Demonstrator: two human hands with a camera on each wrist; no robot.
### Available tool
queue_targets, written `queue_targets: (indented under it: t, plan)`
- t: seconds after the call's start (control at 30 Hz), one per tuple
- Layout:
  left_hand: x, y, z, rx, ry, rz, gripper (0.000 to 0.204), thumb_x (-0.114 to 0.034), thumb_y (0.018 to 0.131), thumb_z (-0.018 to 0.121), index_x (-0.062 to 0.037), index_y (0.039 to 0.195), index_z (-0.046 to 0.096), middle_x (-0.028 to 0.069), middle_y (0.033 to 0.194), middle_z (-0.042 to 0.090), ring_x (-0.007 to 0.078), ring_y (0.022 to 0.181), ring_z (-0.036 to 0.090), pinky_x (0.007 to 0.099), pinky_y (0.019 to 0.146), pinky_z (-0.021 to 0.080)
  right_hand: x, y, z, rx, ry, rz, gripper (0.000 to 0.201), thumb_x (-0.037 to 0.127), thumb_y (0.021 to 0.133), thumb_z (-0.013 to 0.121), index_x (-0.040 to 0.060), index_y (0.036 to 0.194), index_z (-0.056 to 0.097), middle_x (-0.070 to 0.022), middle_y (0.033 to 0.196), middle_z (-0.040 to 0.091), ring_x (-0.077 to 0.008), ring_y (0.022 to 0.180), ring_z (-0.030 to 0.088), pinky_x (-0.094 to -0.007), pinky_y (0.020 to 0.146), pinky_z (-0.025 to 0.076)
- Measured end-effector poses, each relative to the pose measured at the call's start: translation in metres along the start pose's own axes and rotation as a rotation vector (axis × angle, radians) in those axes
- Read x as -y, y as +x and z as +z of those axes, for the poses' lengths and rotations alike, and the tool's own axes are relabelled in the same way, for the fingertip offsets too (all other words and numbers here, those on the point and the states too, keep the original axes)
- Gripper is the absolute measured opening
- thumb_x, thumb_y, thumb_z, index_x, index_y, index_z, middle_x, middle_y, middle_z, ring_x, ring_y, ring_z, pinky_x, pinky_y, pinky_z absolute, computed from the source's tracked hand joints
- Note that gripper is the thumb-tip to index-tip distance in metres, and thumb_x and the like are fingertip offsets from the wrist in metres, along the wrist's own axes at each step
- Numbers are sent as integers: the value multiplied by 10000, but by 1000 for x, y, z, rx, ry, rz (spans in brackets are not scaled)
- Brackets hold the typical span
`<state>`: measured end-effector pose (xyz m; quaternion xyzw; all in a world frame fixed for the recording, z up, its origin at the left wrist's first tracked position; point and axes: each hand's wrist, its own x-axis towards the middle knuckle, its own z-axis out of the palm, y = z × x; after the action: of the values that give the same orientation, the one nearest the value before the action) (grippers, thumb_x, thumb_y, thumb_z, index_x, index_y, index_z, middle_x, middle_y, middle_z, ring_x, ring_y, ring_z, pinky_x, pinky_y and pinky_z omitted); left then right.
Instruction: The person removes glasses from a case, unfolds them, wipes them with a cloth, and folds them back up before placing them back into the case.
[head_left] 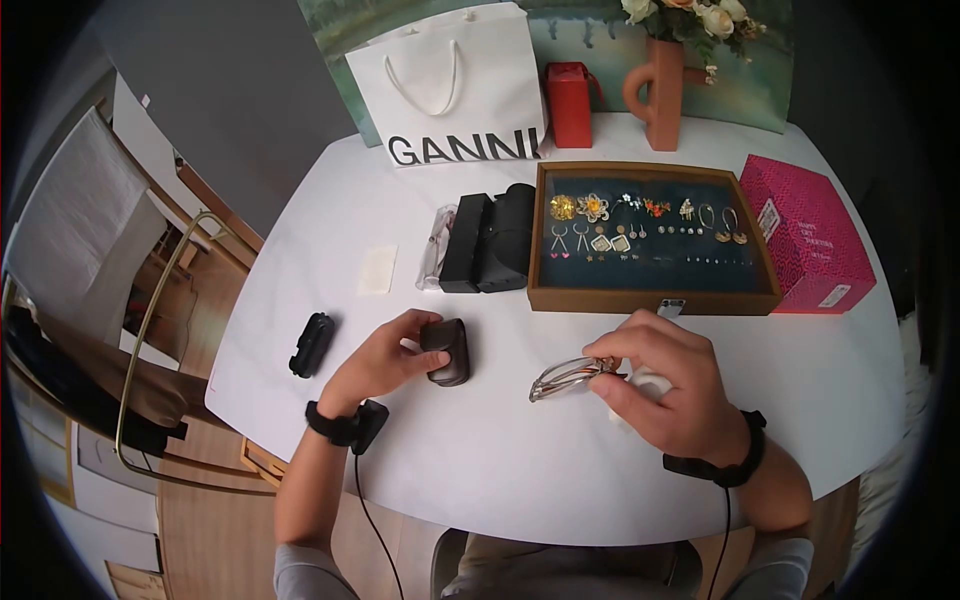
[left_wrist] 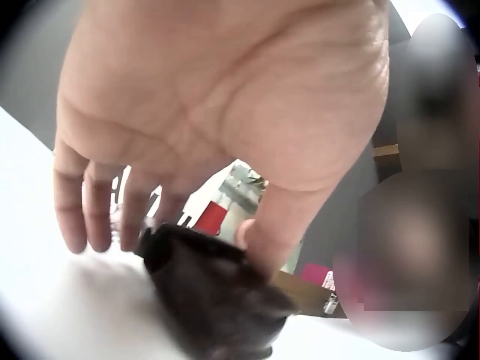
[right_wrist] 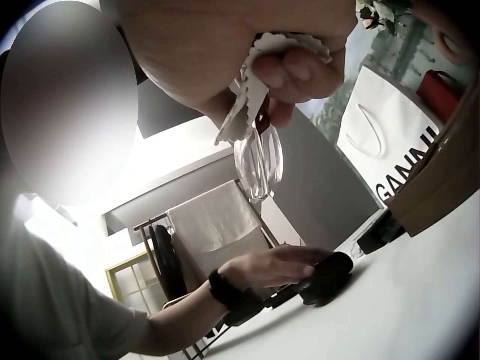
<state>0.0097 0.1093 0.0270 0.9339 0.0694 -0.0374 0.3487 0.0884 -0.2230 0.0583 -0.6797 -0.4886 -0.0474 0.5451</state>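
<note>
My left hand (head_left: 380, 358) holds a small dark brown leather case (head_left: 455, 366) at the middle of the white table, thumb on its near side. In the left wrist view the same case (left_wrist: 214, 296) sits between thumb and index finger, with the other fingers extended past it. To the right, my right hand (head_left: 680, 392) pinches a pair of folded eyeglasses (head_left: 562, 378) by one end, lenses pointing left. A white cleaning cloth (right_wrist: 251, 105) with a zigzag edge is bunched in the same hand.
Behind the hands are a glass-topped jewelry box (head_left: 650, 299), a pink box (head_left: 815, 240) and black cases (head_left: 490, 245). A small black case (head_left: 312, 345) and a pale paper square (head_left: 377, 270) lie left. A white paper bag (head_left: 450, 90), red box (head_left: 570, 105) and vase (head_left: 664, 95) stand at the back.
</note>
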Motion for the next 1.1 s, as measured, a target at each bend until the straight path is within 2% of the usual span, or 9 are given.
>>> queue_targets:
  t: [0.07,0.27,0.37,0.47,0.57,0.8,0.93,1.03,1.1]
  plan:
    - [6,7,7,13,-128,-31,479,-262,874,779,-9,1217,561,57,1033,637,130,866,620,293,782,495,-2,-1,1,-3,8,2,187,-21,816,714,-23,992,652,-115,848,629,-191,718,639,-298,647,505]
    - [-33,11,33,-230,-392,85,381,-170,854,796,30,1105,590,60,1005,632,110,806,631,246,697,520,-4,-3,3,9,53,65,168,3,843,701,-14,1003,652,-110,887,639,-182,780,639,-293,674,497]
    - [-66,5,48,-178,-428,162,373,-162,858,788,32,1106,587,66,996,653,115,816,642,262,697,535,-9,-7,10,119,278,171,170,62,887,685,3,1040,642,-103,1039,652,-167,914,636,-288,722,511]
    - [-82,2,60,-231,-376,234,248,-145,888,752,68,970,655,61,798,681,98,713,638,242,627,521,-16,-12,16,207,520,267,177,94,940,641,1,1086,607,-109,1237,606,-161,1074,604,-294,823,537]
    - [-87,6,67,-279,-320,238,303,-191,953,686,81,820,699,47,650,655,85,627,623,230,563,499,-22,-20,25,256,733,341,153,71,965,599,-17,1090,594,-118,1230,605,-152,1065,604,-298,833,547]
    - [-86,8,87,-292,-1280,-172,404,-320,1024,586,-15,766,640,-46,662,569,28,614,472,204,550,380,-18,-27,39,366,793,446,208,67,979,579,-23,1166,589,-104,1152,627,-131,1003,626,-277,856,534]
    - [-85,-5,83,-398,-800,123,384,-258,1003,630,-9,714,588,-68,627,460,16,615,352,229,513,285,-10,-22,30,268,666,414,217,65,963,601,-20,1163,609,-89,1089,650,-108,894,648,-268,777,546]
    - [-84,-14,77,-280,-683,151,373,-234,1000,631,-5,706,610,-64,649,519,14,623,383,216,530,300,3,-10,17,112,543,343,217,61,919,652,-12,1123,636,-112,1074,662,-132,834,657,-274,699,554]
    - [-88,-17,77,-249,-713,109,382,-214,989,648,8,682,601,-62,631,512,18,620,383,220,525,301,3,-8,12,57,241,113,246,47,875,695,3,1112,650,-126,1035,673,-175,808,667,-279,693,549]
